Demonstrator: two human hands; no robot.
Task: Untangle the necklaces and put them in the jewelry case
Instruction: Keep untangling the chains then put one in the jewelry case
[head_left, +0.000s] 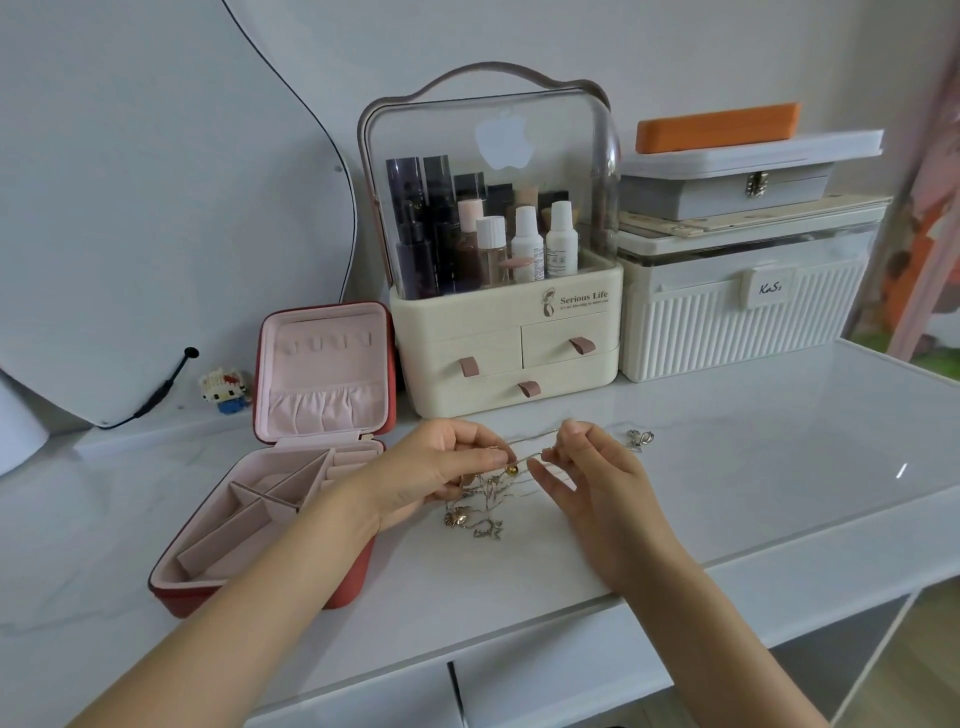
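Necklaces (480, 501) tangled on counter (727, 467) beneath and between hands. Left hand (441, 467) and right hand (587, 467) each pinch one chain stretched between them. Jewelry case (270, 519) open, just beside left hand.

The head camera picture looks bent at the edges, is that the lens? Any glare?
Head view: wide-angle lens bows the table edge and mirror; soft, even light; a small glare streak near the right; the thin necklaces between left hand and right hand look slightly blurred.

glossy table (727, 467), seemingly metal necklaces (483, 499)
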